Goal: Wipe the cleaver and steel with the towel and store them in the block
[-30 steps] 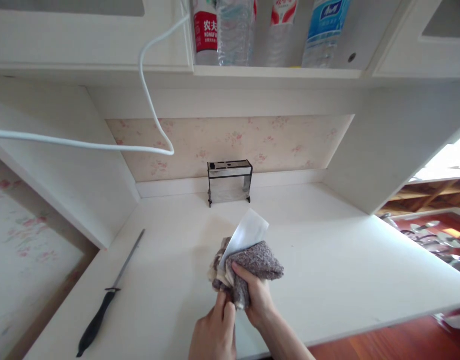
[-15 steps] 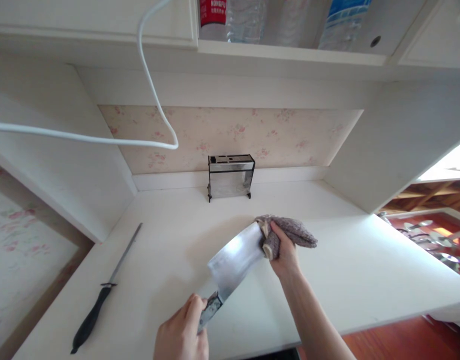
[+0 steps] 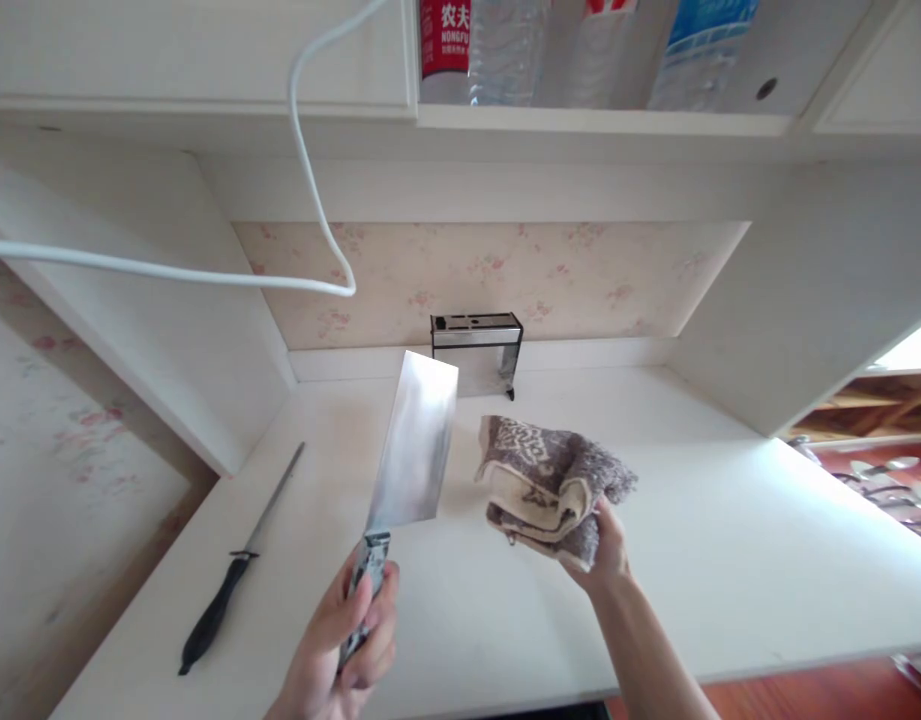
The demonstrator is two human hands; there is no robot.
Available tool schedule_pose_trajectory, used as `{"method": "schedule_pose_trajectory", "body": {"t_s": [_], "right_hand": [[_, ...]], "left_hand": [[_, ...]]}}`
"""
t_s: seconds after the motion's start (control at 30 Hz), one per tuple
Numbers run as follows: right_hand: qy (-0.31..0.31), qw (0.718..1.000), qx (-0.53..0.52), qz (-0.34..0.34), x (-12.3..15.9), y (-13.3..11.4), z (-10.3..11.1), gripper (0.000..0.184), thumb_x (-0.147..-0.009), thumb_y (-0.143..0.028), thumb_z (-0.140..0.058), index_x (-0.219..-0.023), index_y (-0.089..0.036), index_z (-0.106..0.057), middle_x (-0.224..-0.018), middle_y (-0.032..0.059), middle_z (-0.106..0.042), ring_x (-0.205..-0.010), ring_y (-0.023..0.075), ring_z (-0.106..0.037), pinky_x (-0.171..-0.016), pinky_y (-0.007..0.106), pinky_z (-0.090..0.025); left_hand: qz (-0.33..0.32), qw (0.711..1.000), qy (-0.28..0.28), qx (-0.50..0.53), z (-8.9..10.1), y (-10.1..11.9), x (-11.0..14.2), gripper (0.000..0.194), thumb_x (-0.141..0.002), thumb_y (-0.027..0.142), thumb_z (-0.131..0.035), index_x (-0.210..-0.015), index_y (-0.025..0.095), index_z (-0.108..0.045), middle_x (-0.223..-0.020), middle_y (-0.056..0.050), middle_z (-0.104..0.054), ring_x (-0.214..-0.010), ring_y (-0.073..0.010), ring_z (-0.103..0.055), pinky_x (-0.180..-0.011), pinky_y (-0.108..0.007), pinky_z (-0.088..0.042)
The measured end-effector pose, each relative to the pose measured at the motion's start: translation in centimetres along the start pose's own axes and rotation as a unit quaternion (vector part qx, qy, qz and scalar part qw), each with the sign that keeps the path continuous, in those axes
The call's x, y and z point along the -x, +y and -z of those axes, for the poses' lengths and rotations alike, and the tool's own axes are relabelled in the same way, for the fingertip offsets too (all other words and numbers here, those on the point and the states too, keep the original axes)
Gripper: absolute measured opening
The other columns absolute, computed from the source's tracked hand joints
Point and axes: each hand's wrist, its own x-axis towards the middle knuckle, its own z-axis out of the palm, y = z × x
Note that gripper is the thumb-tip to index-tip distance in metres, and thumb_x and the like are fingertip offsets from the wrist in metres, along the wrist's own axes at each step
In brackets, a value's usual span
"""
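Observation:
My left hand [image 3: 353, 625] is wrapped round the dark patterned handle of a cleaver [image 3: 417, 440]. Its broad, shiny blade points up and away from me above the white counter, apart from the cloth. In my right hand [image 3: 604, 555] is a folded brown and cream towel [image 3: 546, 485], gripped at its right side; some of the fingers are hidden under the folds. To the left of the cleaver a sharpening steel [image 3: 239, 567] with a black handle lies on the counter.
A knife block [image 3: 478, 350] with a slotted metal top stands at the back of the white counter [image 3: 700, 560], partly behind the blade. Water bottles [image 3: 509, 50] sit on the shelf overhead. A white cable [image 3: 310, 180] hangs across the upper left.
The blade has come away from the towel and turned upright, moving left. The towel, bunched round the blade before, has spread wider in my right hand. The view has shifted slightly.

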Motion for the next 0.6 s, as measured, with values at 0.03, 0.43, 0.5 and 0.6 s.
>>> {"method": "schedule_pose_trajectory", "body": {"t_s": [0.03,0.43,0.5,0.6], "right_hand": [[-0.016,1.000,-0.003,-0.016,0.3,0.8,-1.0,0.030,-0.062,-0.047,-0.077,-0.075,-0.021,-0.071,-0.070,0.0058,-0.074,-0.080,0.0291,-0.072,-0.077,0.043,-0.058],[-0.096,0.985,-0.087,-0.116,3.7,3.7,-5.5,0.035,-0.059,-0.048,-0.080,-0.078,-0.018,-0.075,-0.085,0.0114,-0.075,-0.085,0.0310,-0.070,-0.083,0.044,-0.054],[-0.098,0.984,-0.101,-0.111,3.7,2.9,-5.4,0.039,-0.062,-0.052,-0.077,-0.083,-0.020,-0.075,-0.096,0.0111,-0.075,-0.093,0.0320,-0.069,-0.088,0.048,-0.052],[-0.091,0.985,-0.098,-0.111,3.6,2.1,-5.4,0.044,-0.061,-0.056,-0.077,-0.088,-0.021,-0.075,-0.097,0.0096,-0.075,-0.096,0.0322,-0.068,-0.094,0.050,-0.049]], "left_hand": [[0.015,0.999,-0.029,0.036,-0.1,-0.7,-0.4,0.028,-0.085,0.044,-0.062,-0.080,0.017,-0.056,-0.060,0.009,-0.034,-0.034,0.0026,-0.014,-0.034,-0.014,-0.018],[0.079,0.992,-0.025,0.094,0.0,-6.0,-1.9,0.027,-0.088,0.048,-0.056,-0.088,0.021,-0.059,-0.055,0.010,-0.037,-0.032,0.0006,-0.015,-0.028,-0.011,-0.021],[0.062,0.995,0.000,0.082,-0.5,-5.3,-1.7,0.026,-0.087,0.047,-0.058,-0.088,0.021,-0.058,-0.054,0.011,-0.036,-0.033,0.0007,-0.015,-0.029,-0.011,-0.021],[0.047,0.997,0.008,0.064,-1.2,-4.4,-1.6,0.025,-0.086,0.046,-0.060,-0.087,0.021,-0.058,-0.054,0.011,-0.034,-0.034,0.0008,-0.016,-0.031,-0.011,-0.021]]}}
